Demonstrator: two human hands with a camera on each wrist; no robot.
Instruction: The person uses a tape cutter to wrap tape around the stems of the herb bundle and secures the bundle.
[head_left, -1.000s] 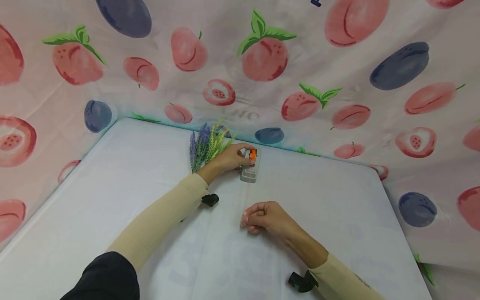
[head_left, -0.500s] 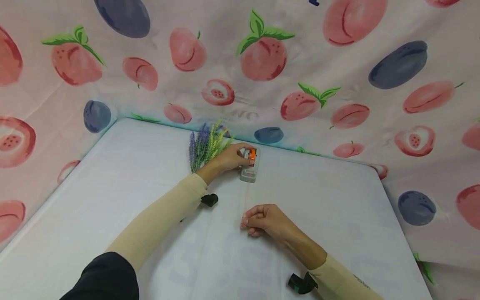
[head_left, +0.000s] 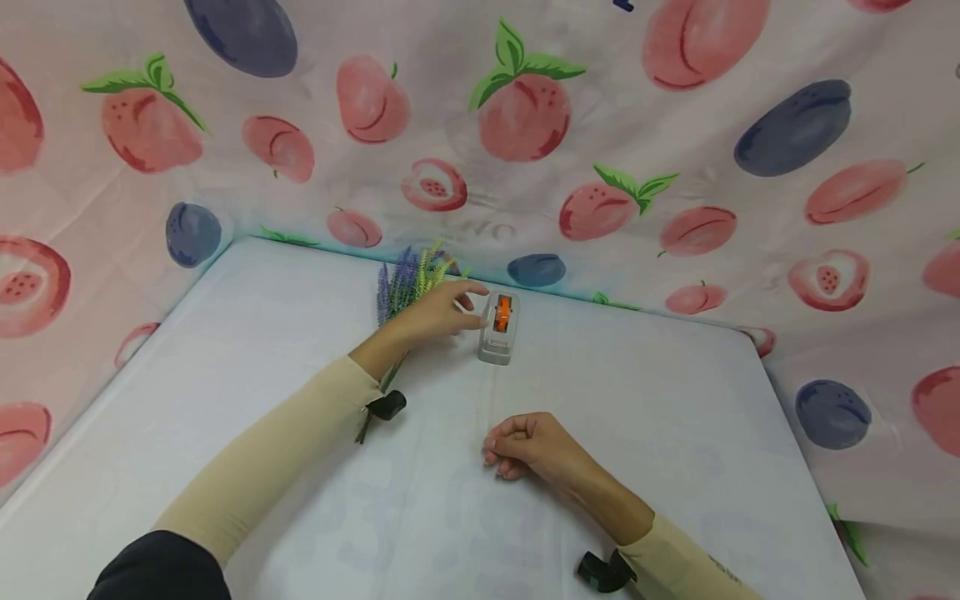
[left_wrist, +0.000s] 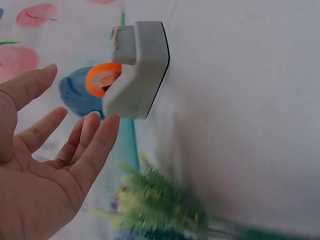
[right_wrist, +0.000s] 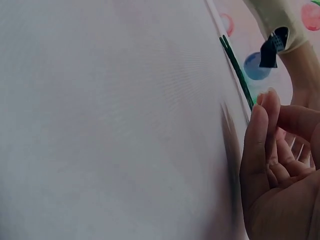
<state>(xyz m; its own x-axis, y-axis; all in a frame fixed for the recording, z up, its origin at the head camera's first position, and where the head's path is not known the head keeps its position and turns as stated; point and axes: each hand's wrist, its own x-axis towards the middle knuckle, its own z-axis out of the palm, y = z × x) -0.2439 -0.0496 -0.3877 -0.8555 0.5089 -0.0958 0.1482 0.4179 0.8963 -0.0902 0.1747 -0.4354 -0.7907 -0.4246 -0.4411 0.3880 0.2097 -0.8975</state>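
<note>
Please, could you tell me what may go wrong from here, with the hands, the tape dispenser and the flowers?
First, the left hand is beside the tape dispenser without gripping it, so the dispenser might slide if something pulls on it.

Second, the left arm crosses above the flowers; its movement might drag or bend them.

Third, the right hand makes a pinch; if it holds thin tape, which I cannot confirm, that could curl.

no text can be read for certain. faint grey lettering [head_left: 480, 231] stands low on the fruit-print backdrop [head_left: 517, 192], too pale to make out. large letter-like shapes [head_left: 363, 546] show weakly on the white tabletop [head_left: 675, 400], unreadable too. a short dark line of print [head_left: 724, 569] on the right sleeve [head_left: 678, 554] is too small to read.
</note>
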